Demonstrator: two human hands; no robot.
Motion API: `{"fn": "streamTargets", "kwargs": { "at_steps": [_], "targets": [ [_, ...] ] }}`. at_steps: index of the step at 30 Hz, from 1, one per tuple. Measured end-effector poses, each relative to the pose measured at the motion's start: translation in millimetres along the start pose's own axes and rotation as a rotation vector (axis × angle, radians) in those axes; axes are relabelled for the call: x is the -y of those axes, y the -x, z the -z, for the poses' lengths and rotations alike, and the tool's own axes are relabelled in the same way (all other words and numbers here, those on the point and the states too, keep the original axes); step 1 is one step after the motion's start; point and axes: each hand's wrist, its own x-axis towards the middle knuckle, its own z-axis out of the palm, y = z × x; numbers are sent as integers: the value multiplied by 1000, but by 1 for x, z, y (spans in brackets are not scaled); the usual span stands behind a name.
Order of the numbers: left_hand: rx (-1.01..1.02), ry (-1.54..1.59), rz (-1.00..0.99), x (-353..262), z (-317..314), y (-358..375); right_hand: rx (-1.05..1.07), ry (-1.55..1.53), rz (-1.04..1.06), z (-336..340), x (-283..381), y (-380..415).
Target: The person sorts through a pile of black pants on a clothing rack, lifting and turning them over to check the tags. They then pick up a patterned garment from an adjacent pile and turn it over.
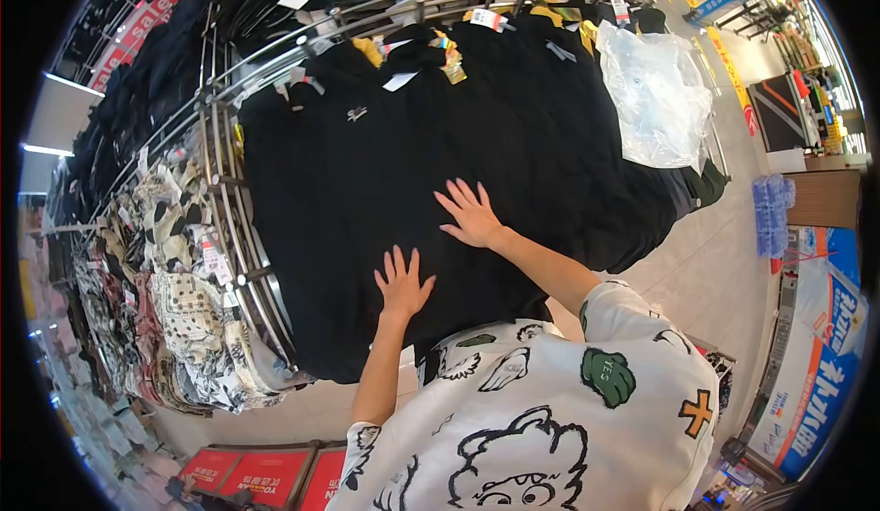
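Note:
Black garments [367, 181] lie spread out in front of me, with paper tags along their far side. My left hand [403, 284] rests flat on the dark cloth near its front edge, fingers spread. Farther up and to the right, my right hand [472, 216] also lies on the cloth, palm down and fingers apart. Neither hand grips anything. A small light logo [357, 114] shows on the fabric toward the upper left. Clear plastic bags [655, 98] lie on the right end of the garments.
Curved metal rails [225, 181] run along the left and far sides. Patterned clothes [183, 300] hang at the left, and folded dark trousers [266, 7] lie beyond the far rail. Red panels [261, 476] stand at the lower left. Packed bottles [773, 213] stand on the right.

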Motion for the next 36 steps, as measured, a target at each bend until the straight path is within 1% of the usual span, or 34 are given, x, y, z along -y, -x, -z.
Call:
{"fn": "streamTargets", "kwargs": {
  "at_steps": [3,5,7,8,9,10,11,13,14,15,17,20,23,24,25,27,28,31,32,33,35,36],
  "targets": [
    [-62,-64,115,-22,-9,2,-6,-378,26,19,-46,-35],
    [-77,-3,201,-27,-12,0,-258,-329,5,40,-83,-62],
    [-83,43,328,-46,-7,-2,-496,-236,41,68,-142,-89],
    [-115,64,338,-58,-8,-5,-570,-203,-16,81,-175,-101],
    [-147,85,348,-69,-9,-7,-694,-161,-25,99,-208,-109],
    [-177,107,359,-80,-10,-9,-738,-113,-76,112,-244,-116],
    [-201,133,327,-94,-10,-12,-797,-15,-166,119,-279,-122],
    [-250,188,261,-128,-14,-18,-763,84,-400,141,-335,-126],
    [-266,174,239,-142,-20,-22,-755,119,-444,142,-367,-130],
    [-242,200,222,-156,-21,-25,-671,107,-550,146,-387,-133],
    [-213,231,202,-176,-24,-32,-472,176,-668,160,-404,-139],
    [-231,275,174,-193,-20,-39,-200,-42,-683,172,-409,-157],
    [-221,293,172,-198,-14,-43,-182,-264,-604,155,-418,-171],
    [-214,292,173,-196,-11,-45,-100,-316,-598,160,-408,-175],
    [-207,299,186,-195,-8,-47,-206,-393,-504,152,-403,-178],
    [-193,316,211,-194,-5,-49,-501,-250,-308,136,-388,-179],
    [-183,321,222,-193,-4,-51,-621,-402,-242,132,-382,-179],
    [-156,326,238,-192,0,-56,-366,-1044,-353,147,-383,-176],
    [-155,325,234,-193,1,-58,-514,-1144,-376,131,-395,-184],
    [-154,326,231,-193,2,-60,-623,-1198,-531,155,-377,-178],
    [-186,351,215,-196,1,-70,-655,-1168,-552,160,-396,-181],
    [-201,365,207,-199,1,-77,-593,-1139,-548,166,-406,-180]
  ]
}}
